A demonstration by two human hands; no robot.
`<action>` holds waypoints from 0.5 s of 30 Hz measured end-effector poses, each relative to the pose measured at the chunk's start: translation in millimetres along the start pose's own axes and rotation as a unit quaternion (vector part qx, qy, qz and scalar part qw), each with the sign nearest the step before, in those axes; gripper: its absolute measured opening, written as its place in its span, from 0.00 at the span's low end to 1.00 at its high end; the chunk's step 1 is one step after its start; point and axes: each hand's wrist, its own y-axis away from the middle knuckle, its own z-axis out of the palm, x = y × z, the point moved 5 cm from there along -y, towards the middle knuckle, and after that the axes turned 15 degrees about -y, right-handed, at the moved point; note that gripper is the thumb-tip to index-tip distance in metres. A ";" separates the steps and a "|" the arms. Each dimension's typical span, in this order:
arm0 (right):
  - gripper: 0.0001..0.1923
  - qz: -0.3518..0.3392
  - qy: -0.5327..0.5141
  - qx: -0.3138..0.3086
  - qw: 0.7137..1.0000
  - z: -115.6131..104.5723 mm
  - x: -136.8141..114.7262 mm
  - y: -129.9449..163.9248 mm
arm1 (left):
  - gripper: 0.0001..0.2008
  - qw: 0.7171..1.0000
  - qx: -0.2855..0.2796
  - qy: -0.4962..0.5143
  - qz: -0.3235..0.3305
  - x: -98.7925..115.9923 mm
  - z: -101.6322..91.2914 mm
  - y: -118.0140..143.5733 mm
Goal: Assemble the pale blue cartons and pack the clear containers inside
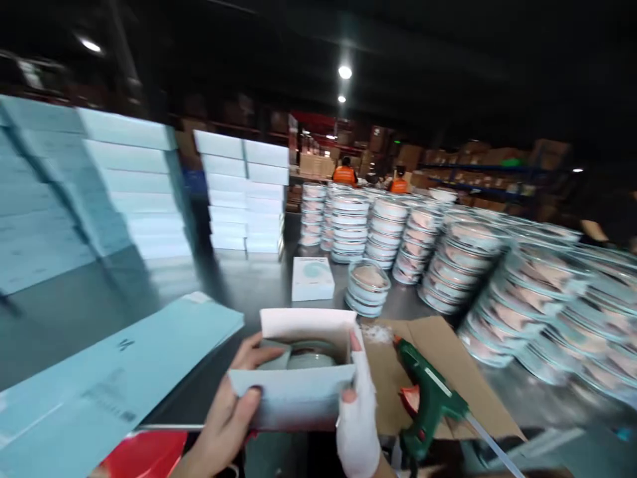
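Note:
Between my two hands is a white cardboard box point(308, 392), its top flaps raised. Inside it shows the rounded rim of a pale container point(312, 357); the rest of it is hidden by the box walls. My left hand point(231, 398) grips the box's left side, thumb on the front wall and fingers over the edge. My right hand point(359, 411), in a white glove with bare fingertips, holds the right side. Right of the box, a green glue gun point(432, 392) with a clear glue stick lies on a flat cardboard sheet point(448, 345).
Flat light-blue cartons point(149, 365) lie at left. Behind them rise stacks of white boxes point(134, 179). A small closed box point(312, 279) and a short stack of round containers point(368, 287) stand ahead. Tall stacks of containers point(542, 299) fill the right. People in orange vests point(344, 174) are far back.

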 end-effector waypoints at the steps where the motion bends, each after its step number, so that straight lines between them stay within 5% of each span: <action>1: 0.37 -0.020 0.006 -0.006 1.000 -0.8 0.3 -1.2 | 0.34 1.000 0.008 0.009 -0.008 3.4 0.6 0.4; 5: 0.24 -0.096 0.084 -0.003 0.992 7.0 -16.4 -6.0 | 0.30 0.999 0.005 0.039 -0.024 25.6 15.7 1.3; 10: 0.29 0.016 0.095 0.049 0.994 12.7 -24.8 -13.4 | 0.13 0.985 0.097 0.094 -0.108 25.3 13.3 -1.3; 12: 0.33 0.040 0.115 0.034 0.992 -7.2 -30.1 -14.3 | 0.11 0.990 0.049 0.070 -0.113 23.1 11.0 -6.9; 15: 0.29 0.097 0.284 0.006 0.954 -71.3 -39.4 -9.8 | 0.15 0.991 -0.102 0.019 -0.080 18.1 8.0 -15.2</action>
